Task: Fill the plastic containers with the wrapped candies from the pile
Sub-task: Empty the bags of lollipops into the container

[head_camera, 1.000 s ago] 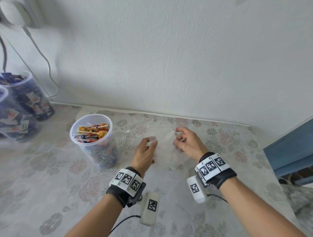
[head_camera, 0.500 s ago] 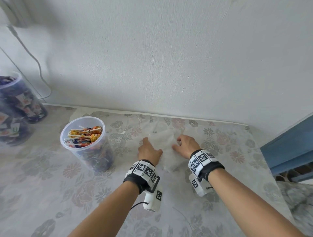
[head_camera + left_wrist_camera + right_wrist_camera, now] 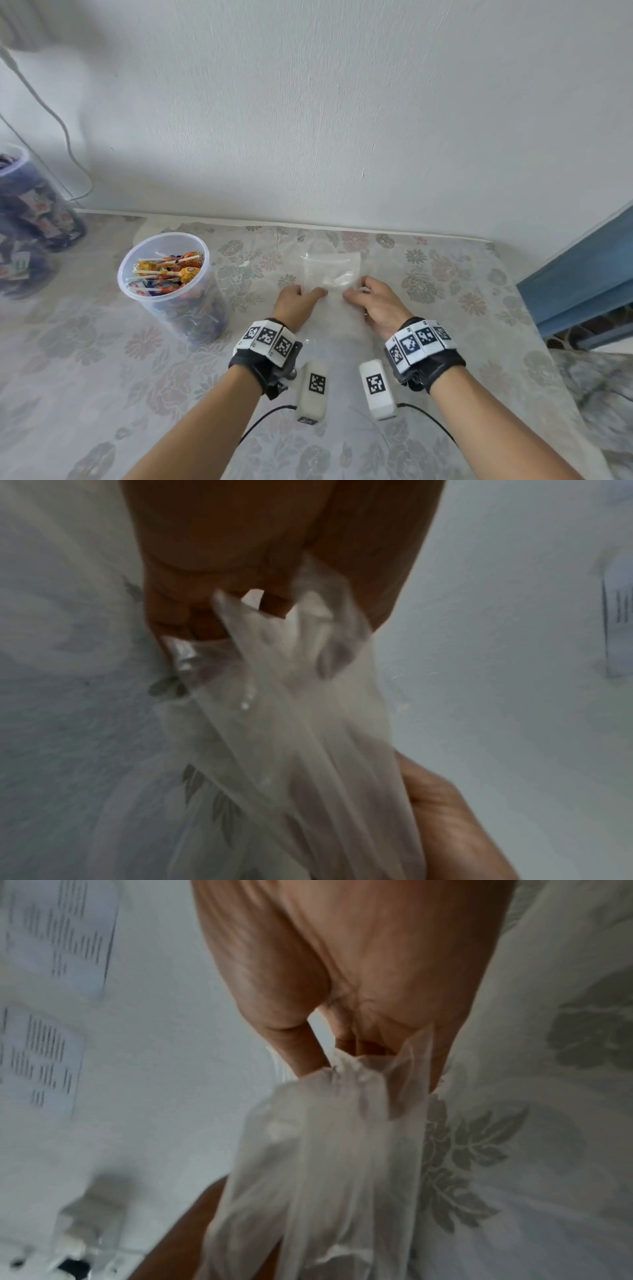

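A clear plastic bag (image 3: 330,274) lies on the floral tablecloth (image 3: 102,377) in the middle of the head view, empty as far as I can see. My left hand (image 3: 301,298) grips its left side and my right hand (image 3: 363,294) grips its right side. In the left wrist view the bag (image 3: 291,710) bunches under curled fingers (image 3: 178,615). In the right wrist view thumb and fingers (image 3: 301,1053) pinch the gathered bag (image 3: 325,1137). A clear plastic container (image 3: 171,284) packed with wrapped lollipops (image 3: 171,270) stands left of my left hand.
Two more containers with dark blue wrapped candies (image 3: 30,219) stand at the far left by the wall, blurred. A grey cable (image 3: 51,116) runs down the wall there. A blue piece of furniture (image 3: 582,274) stands past the table's right edge.
Both hands came down and towards me with the bag, from held apart above the table to gripping it side by side on the cloth. The head view swung right.
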`<state>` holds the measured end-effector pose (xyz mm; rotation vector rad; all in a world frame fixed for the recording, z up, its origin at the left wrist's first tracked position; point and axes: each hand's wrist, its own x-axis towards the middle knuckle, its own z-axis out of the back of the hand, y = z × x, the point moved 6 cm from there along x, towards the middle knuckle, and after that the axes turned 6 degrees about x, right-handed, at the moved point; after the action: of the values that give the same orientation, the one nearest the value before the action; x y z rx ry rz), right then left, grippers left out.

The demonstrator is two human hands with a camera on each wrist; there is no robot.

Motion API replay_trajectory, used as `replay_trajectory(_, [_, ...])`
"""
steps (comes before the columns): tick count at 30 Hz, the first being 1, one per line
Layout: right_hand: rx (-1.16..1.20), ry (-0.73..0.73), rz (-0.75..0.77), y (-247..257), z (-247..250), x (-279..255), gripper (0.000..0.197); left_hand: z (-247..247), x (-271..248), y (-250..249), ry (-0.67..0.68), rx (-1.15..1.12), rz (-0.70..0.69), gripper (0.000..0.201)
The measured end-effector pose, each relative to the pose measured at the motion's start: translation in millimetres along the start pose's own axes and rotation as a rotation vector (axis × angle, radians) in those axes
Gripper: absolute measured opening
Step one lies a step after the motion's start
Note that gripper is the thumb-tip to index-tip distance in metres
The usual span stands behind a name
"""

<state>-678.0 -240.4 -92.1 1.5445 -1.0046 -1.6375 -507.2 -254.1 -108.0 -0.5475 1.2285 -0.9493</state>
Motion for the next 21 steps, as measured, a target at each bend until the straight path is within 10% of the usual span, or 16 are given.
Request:
replay_trajectory(10, [-0.092,-0.276,0.103,-27.4,34.8,-75.8,0.041,-6.9,-45.8,-2.1,0.306,-0.028,-0.235,0.045])
replay_trajectory(21, [-0.119,-0.665,0.267,-85.0,118.1,-226.6,0.011,-117.5,-147.2,0.5,0.507,0.337,-0.674,0.020])
